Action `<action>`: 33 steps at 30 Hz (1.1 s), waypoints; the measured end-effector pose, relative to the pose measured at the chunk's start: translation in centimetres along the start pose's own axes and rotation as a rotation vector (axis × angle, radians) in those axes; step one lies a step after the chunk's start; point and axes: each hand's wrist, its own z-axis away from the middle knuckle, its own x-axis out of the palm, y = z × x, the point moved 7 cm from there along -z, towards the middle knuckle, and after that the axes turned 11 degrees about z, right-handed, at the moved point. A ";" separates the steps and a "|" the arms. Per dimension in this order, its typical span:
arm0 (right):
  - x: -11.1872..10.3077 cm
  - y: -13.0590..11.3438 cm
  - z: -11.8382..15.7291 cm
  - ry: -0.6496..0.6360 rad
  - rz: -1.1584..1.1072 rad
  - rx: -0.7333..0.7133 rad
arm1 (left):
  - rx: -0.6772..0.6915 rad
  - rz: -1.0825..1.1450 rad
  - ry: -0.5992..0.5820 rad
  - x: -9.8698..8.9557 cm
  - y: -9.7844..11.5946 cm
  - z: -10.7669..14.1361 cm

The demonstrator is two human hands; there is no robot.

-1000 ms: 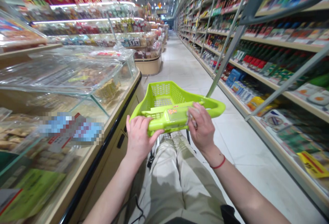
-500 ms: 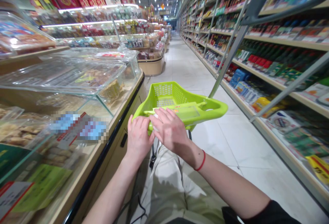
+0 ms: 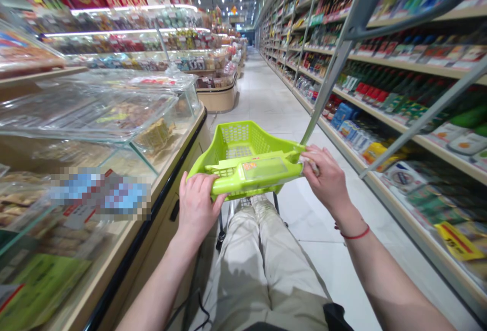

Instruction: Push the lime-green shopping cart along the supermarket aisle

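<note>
A lime-green plastic shopping cart [image 3: 262,171] with a perforated basket stands right in front of my legs. My left hand [image 3: 197,199] is wrapped round the left end of its handle. At the other end of the handle, my right hand [image 3: 325,176] is closed, with the fingers curled over the edge. Something small and whitish shows by the right fingertips, too unclear to name. A clear-covered label panel lies in the handle between both hands. Only the basket's perforated floor and walls show inside.
On the left runs a glass-topped food counter [image 3: 129,141] with a dark rail [image 3: 152,219]. Stocked shelves [image 3: 399,123] line the right, with a leaning grey metal ladder-like frame [image 3: 327,87] before them. A tiled aisle [image 3: 258,82] leads ahead, past a rounded display stand [image 3: 216,99].
My right hand has moved from beside the left hand to the handle's right end. The left hand keeps its hold. The view has shifted slightly to the right.
</note>
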 end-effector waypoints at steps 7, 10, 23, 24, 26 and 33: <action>0.5 -5.1 0.2 0.026 -0.047 -0.073 | 0.005 -0.024 0.011 0.1 0.0 0.1; 0.5 -5.7 0.1 0.057 -0.060 -0.091 | 0.023 -0.021 0.022 -0.1 -0.1 0.0; 2.8 4.7 -3.2 -0.103 -0.240 0.029 | 0.018 0.074 0.097 0.7 -2.2 -1.1; 3.1 4.7 -3.3 -0.105 -0.252 0.036 | 0.016 0.085 0.095 0.8 -2.6 -1.3; 3.6 4.3 -3.4 -0.094 -0.246 0.044 | 0.021 0.102 0.093 1.0 -3.6 -1.9; 4.7 1.5 -3.3 0.030 -0.100 -0.033 | 0.001 0.020 0.035 2.1 -8.7 -4.5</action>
